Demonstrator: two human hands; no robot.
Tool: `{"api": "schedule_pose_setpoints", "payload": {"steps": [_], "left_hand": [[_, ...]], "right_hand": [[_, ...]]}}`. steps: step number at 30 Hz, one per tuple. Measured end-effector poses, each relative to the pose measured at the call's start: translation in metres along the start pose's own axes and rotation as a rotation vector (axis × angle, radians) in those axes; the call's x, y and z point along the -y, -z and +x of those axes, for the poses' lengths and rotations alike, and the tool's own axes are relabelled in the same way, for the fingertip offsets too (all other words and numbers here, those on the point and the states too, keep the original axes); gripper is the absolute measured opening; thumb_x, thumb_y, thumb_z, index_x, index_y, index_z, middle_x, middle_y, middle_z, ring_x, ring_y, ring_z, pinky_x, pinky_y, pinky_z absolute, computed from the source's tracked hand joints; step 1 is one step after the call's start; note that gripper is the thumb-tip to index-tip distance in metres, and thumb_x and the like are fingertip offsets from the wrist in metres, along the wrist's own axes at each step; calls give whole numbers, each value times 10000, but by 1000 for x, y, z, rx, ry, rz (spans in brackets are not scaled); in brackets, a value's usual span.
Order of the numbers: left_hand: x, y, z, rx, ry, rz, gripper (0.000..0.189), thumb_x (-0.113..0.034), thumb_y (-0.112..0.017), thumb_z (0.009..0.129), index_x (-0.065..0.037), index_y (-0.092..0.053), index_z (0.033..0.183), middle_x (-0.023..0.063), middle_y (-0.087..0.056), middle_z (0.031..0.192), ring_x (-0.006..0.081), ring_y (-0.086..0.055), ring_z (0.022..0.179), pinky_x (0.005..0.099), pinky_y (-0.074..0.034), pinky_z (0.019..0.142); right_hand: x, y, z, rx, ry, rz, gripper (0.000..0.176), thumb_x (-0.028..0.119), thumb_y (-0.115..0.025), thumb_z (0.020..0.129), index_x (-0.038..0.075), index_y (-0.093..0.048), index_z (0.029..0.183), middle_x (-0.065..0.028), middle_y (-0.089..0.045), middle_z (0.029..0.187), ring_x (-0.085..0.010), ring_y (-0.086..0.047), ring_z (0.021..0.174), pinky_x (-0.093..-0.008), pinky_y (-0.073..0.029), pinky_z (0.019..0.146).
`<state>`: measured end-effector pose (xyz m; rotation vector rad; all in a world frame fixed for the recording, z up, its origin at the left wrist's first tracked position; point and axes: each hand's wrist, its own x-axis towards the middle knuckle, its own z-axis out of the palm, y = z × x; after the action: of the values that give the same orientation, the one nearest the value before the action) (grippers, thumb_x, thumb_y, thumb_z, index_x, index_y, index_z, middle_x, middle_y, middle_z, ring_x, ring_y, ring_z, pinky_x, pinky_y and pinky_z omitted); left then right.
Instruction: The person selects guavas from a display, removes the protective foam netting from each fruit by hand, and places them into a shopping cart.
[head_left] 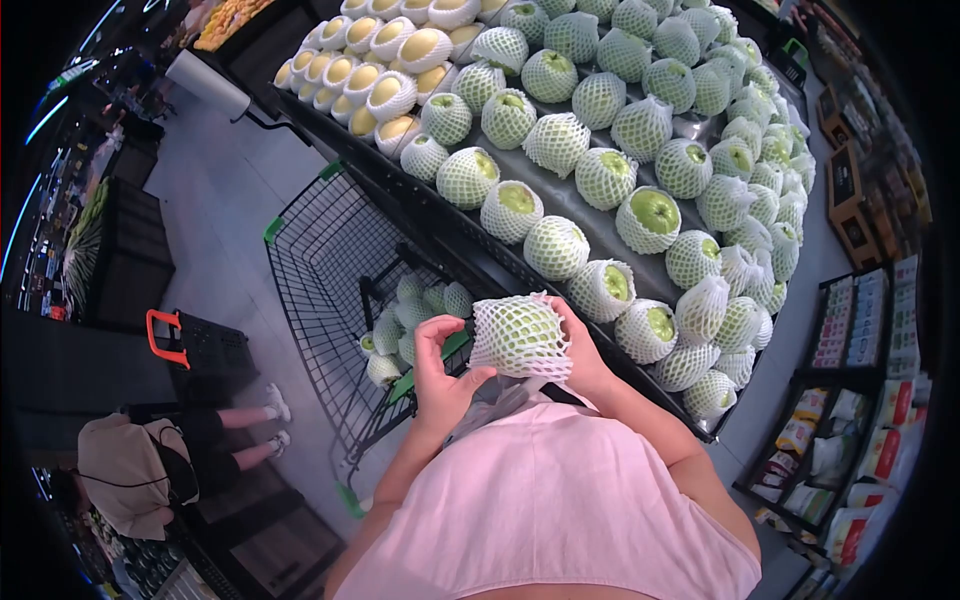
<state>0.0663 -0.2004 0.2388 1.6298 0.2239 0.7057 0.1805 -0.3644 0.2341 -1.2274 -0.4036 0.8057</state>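
In front of my chest is a green fruit in a white foam net (521, 338), which looks like a guava. My right hand (583, 352) is wrapped round its right side. At the left edge of the net is my left hand (440, 368), fingers bent and thumb spread apart from them, with the thumb tip right at the net's lower corner. Below and left of my hands stands a shopping cart (312, 262) of dark wire with green trim. Several netted green fruits (388, 332) lie in it.
A sloped display of netted green fruits (654, 215) rises ahead, with yellow fruits (390, 92) at its far left. A plastic bag roll (208, 86) hangs at its corner. A person (135, 470) and a black basket with a red handle (215, 347) are left; packaged-goods shelves (825, 440) stand right.
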Motion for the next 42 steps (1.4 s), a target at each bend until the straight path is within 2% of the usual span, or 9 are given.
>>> {"api": "schedule_pose_setpoints", "payload": {"steps": [3, 10, 19, 27, 33, 34, 38, 41, 42], "left_hand": [[11, 9, -2, 148, 158, -9, 455, -298, -813, 759, -25, -496, 938, 52, -466, 981, 146, -471, 906, 268, -397, 864], [6, 3, -5, 166, 315, -321, 274, -214, -682, 899, -46, -468, 868, -12, -457, 826, 76, -427, 791, 206, -364, 733], [-1, -15, -9, -32, 23, -96, 169, -150, -523, 986, -61, -395, 920, 5, -436, 862, 66, -390, 761, 214, -371, 729], [2, -24, -8, -177, 0, -48, 147, -144, -511, 990, -63, -402, 934, 1, -430, 864, 60, -395, 740, 200, -368, 694], [-2, -22, 2, -175, -36, -23, 145, -154, -501, 995, -65, -404, 933, -6, -417, 841, 54, -389, 735, 205, -364, 685], [-1, -20, 3, -175, -55, -3, 146, -156, -498, 997, -66, -404, 932, -7, -415, 839, 54, -388, 736, 206, -364, 685], [11, -5, 10, -314, -51, 17, 124, -149, -475, 1007, -69, -407, 942, -6, -430, 851, 58, -403, 752, 207, -374, 695], [26, 17, 14, -444, 34, -31, 112, -141, -465, 1010, -72, -405, 948, -3, -438, 862, 65, -419, 765, 204, -389, 711], [28, 23, 15, -466, 53, -52, 59, -122, -443, 1012, -73, -410, 1006, 27, -479, 889, 89, -485, 802, 229, -447, 732]], "right_hand": [[-4, 2, -2, 32, 42, -30, 788, 116, -862, 656, 64, -425, 1310, -32, -558, 1211, -113, -567, 1069, -278, -457, 924], [-4, 6, -4, 83, 27, -86, 741, 116, -851, 662, 54, -469, 1293, -23, -596, 1159, -95, -568, 1035, -261, -456, 894], [12, 11, -5, 82, 12, -27, 650, 87, -847, 666, 30, -528, 1230, -24, -620, 1145, -98, -576, 1040, -286, -435, 946], [-8, 14, -4, 103, 14, 224, 618, 45, -802, 672, 9, -522, 1221, -32, -613, 1151, -103, -565, 1078, -280, -424, 971], [-33, 18, -5, 120, -15, 528, 823, 260, -814, 638, 8, -442, 1328, -57, -570, 1245, -139, -561, 1135, -299, -429, 999], [-35, 18, -5, 127, -29, 504, 984, 427, -841, 593, 16, -400, 1370, -76, -539, 1297, -172, -545, 1174, -339, -420, 1023], [-36, 16, -9, 184, -63, 715, 1054, 679, -771, 578, 92, -415, 1377, -77, -500, 1347, -235, -493, 1237, -423, -370, 1066], [-33, 21, -7, 293, 7, 960, 964, 732, -695, 626, 140, -456, 1349, -83, -517, 1316, -266, -513, 1209, -515, -275, 1128], [-38, 22, -4, 409, 55, 1110, 951, 741, -672, 643, 137, -459, 1347, -94, -537, 1295, -293, -531, 1185, -558, -239, 1139]]}}
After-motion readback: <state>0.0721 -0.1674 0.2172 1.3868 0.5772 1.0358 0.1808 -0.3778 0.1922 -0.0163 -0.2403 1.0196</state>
